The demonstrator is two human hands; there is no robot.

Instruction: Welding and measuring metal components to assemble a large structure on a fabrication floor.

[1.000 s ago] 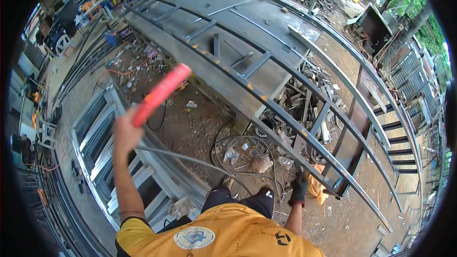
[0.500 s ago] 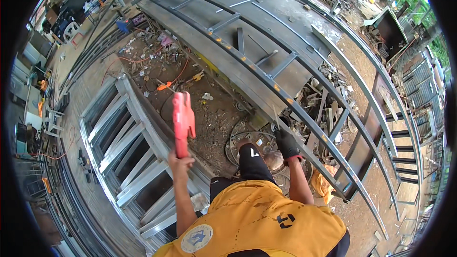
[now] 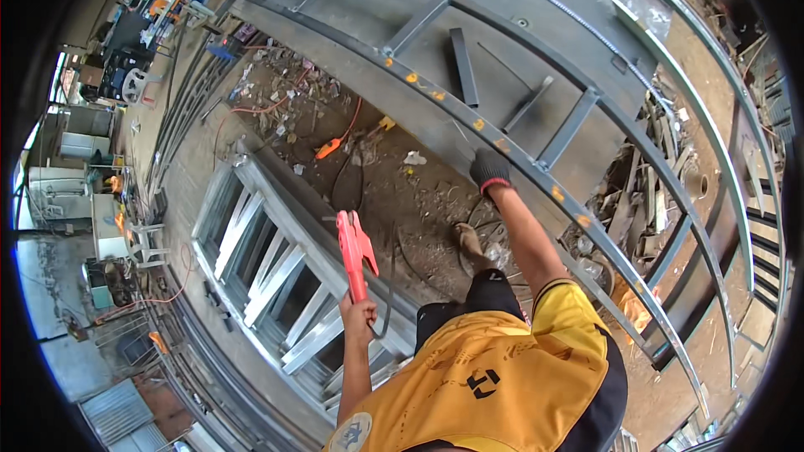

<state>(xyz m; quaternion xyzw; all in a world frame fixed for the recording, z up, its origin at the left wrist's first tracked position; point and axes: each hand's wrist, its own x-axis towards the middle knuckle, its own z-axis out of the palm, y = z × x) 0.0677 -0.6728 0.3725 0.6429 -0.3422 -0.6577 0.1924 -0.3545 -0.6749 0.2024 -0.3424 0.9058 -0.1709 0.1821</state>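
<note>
My bare left hand (image 3: 360, 318) is closed around the handle of a red welding electrode holder (image 3: 355, 255), held upright with its jaws away from me. A dark cable (image 3: 389, 301) hangs beside that hand. My right hand (image 3: 488, 171), in a dark glove with a red cuff, reaches forward to the near rail of a curved steel frame (image 3: 519, 157). A thin rod (image 3: 459, 130), apparently a welding rod, sticks out of the glove's closed fingers. Orange marks dot the rail. Whether the glove touches the steel is unclear.
Under the frame lies a steel-plate table (image 3: 427, 109) with loose metal pieces (image 3: 463, 67). A stack of silver metal frames (image 3: 276, 285) is at left. Cables and an orange-handled clamp or tool (image 3: 329, 148) lie on the littered dirt floor. White plastic chairs (image 3: 146, 243) stand farther left.
My right hand has moved forward and up along the curved frame, the thin rod moving with it. My left hand and the red holder appear lower and farther right as the view shifts.
</note>
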